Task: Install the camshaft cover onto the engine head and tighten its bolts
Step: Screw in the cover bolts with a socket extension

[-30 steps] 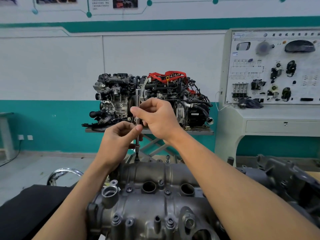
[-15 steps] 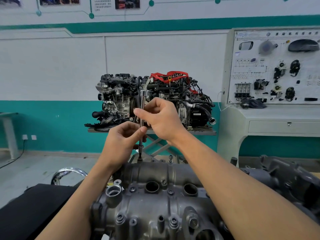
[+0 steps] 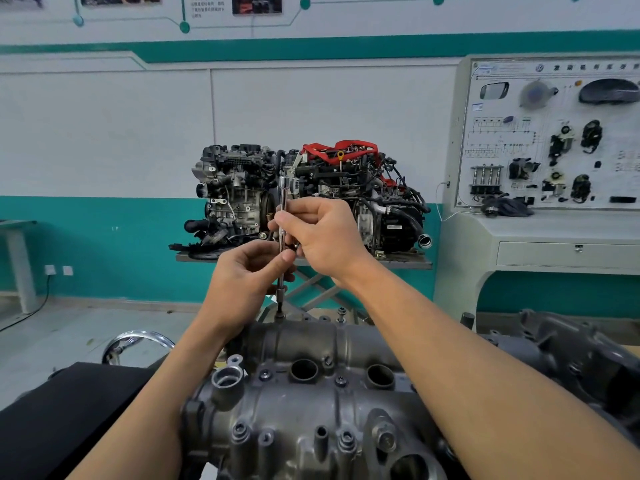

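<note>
Head view. Found camshaft cover point(image 3: 311, 403) already seated on the engine, in the foreground between both forearms; long axis left to right, top face up. Judged the install step done, bolt tightening under way. Noted several near-side bolts sunk in their bosses; one raised bolt point(image 3: 342, 311) at the far edge standing proud, probably not run down yet. Noted extension driver point(image 3: 282, 216) upright, long axis vertical, tip down on the far-left bolt point(image 3: 280, 315). Left hand point(image 3: 242, 275) pinching the lower shank; right hand point(image 3: 322, 233) pinching the knurled section above it. Final tightness impossible to tell.
</note>
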The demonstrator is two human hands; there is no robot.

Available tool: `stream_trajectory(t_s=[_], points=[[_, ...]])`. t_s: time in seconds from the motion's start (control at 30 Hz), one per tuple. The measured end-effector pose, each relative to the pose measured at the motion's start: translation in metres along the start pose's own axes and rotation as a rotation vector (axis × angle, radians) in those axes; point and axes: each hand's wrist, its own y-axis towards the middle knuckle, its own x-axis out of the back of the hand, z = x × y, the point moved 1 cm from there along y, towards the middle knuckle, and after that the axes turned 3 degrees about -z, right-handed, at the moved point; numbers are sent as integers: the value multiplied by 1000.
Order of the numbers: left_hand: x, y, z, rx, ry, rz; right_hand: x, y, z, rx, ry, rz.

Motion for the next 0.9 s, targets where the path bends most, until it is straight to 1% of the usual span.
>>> stream_trajectory(t_s=[0.1,0.27,0.33,0.43,0.5,0.57,0.7,0.77,0.83,0.9], points=[[1,1,1,6,-27,-36,-4,2,-2,14,-15,-37],[0,-2,0,5,-81,-28,-14,2,2,56,-137,-154],[-1,-2,-1,17,-68,-28,-17,0,3,109,-197,-196],[-3,-2,-1,68,18,10,-19,-2,5,165,-261,-232],[-4,-3,-1,110,66,23,-18,-2,4,150,-255,-218],[-4,-4,-2,114,86,12,-14,-4,3,135,-225,-189],[-4,-5,-2,40,174,-25,-4,-7,3,156,-178,-148],[-4,-5,-2,35,193,-24,-2,-8,3,162,-182,-133],[-4,-7,-5,35,197,-16,-4,-10,5,183,-181,-119],[-3,-11,-13,1,162,-20,-6,-11,8,209,-125,-118]])
